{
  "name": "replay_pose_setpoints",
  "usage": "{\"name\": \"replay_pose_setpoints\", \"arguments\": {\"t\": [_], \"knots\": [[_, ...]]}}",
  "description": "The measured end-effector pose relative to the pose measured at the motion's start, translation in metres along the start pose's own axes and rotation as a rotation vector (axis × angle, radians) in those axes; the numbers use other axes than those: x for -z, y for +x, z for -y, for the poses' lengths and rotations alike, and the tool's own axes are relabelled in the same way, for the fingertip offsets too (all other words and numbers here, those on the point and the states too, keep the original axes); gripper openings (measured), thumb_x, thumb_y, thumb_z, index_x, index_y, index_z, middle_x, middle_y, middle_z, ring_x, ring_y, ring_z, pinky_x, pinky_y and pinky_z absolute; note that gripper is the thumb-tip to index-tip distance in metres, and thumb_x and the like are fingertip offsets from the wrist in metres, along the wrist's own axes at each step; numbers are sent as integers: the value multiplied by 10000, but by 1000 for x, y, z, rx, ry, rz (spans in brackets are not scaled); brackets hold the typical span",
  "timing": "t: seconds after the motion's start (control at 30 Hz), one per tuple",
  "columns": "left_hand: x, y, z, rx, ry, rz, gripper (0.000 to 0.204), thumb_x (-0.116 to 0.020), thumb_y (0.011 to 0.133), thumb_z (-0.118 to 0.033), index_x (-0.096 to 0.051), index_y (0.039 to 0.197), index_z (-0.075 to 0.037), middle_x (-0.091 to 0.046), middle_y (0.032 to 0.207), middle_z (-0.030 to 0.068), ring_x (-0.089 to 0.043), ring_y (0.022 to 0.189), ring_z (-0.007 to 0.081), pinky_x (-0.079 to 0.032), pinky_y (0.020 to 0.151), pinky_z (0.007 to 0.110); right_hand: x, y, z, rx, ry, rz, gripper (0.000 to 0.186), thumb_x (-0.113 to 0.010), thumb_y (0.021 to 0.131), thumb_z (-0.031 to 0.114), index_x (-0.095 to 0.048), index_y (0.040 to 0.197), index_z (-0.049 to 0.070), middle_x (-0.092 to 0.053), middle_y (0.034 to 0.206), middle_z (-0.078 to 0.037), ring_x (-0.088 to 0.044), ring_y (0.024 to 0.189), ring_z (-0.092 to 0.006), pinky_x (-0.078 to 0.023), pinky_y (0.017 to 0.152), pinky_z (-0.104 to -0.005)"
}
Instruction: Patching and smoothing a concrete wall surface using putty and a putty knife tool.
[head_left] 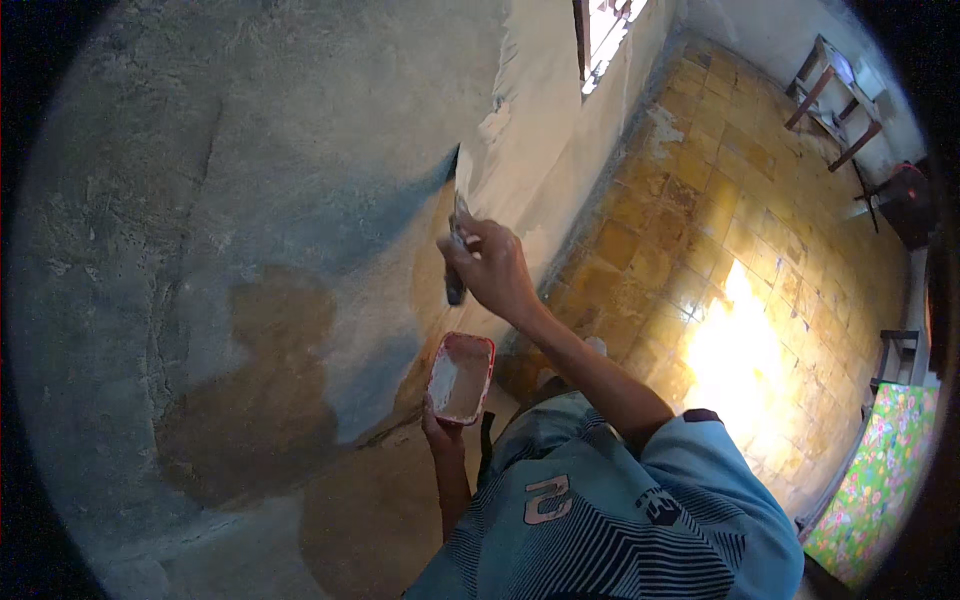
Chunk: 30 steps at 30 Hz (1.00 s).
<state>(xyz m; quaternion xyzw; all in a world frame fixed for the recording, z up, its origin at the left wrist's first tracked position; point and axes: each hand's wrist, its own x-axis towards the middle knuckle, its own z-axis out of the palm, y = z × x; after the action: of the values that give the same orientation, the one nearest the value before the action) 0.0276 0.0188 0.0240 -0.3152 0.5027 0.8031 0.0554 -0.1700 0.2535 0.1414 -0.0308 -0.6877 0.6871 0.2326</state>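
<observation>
My right hand (pixel 488 262) is closed around a putty knife (pixel 456 288) with a dark handle. The knife's thin blade points up along the wall (pixel 330 130), at the border between grey plaster and a pale coated strip (pixel 510 160); whether its edge touches is hard to tell. Lower down, my left hand (pixel 440 428) grips a small red rectangular tub (pixel 490 372) by its near end. White paste smears the tub's inner walls, and its open top faces me.
Yellow-brown floor tiles (pixel 640 240) stretch to the right, with a bright sunlit patch. A window opening (pixel 608 40) breaks the wall ahead. A small wooden table (pixel 835 90) stands in the far right corner, and a green floral cloth (pixel 875 480) lies at the right.
</observation>
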Motion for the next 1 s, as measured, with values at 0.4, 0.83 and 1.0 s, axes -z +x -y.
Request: {"name": "replay_pose_setpoints", "arguments": {"t": [0.4,0.83,1.0], "knots": [[5,2,6,0,-42,-63,556,-467,973,-433,-427,1384,-60,-507,1348,134,-536,1199,289,-503,916,441,30,63,-29,-340,153,-9,312,-647,852,132,-623,1017,-131,-621,736,-96,-649,590,-150,-552,524,-300],[3,19,12,-20,-41,-2,540,-438,987,-419,-416,1386,-56,-488,1360,143,-522,1213,295,-492,935,451,39,21,-28,-416,204,42,296,-644,867,153,-644,1060,-72,-672,669,-110,-672,578,-148,-538,523,-293],[9,14,22,-24,-46,-14,537,-435,990,-407,-409,1385,-44,-483,1363,144,-500,1235,293,-463,972,453,40,49,-48,-362,242,-1,236,-622,867,126,-638,940,-98,-639,674,-91,-662,576,-157,-540,519,-292]]}}
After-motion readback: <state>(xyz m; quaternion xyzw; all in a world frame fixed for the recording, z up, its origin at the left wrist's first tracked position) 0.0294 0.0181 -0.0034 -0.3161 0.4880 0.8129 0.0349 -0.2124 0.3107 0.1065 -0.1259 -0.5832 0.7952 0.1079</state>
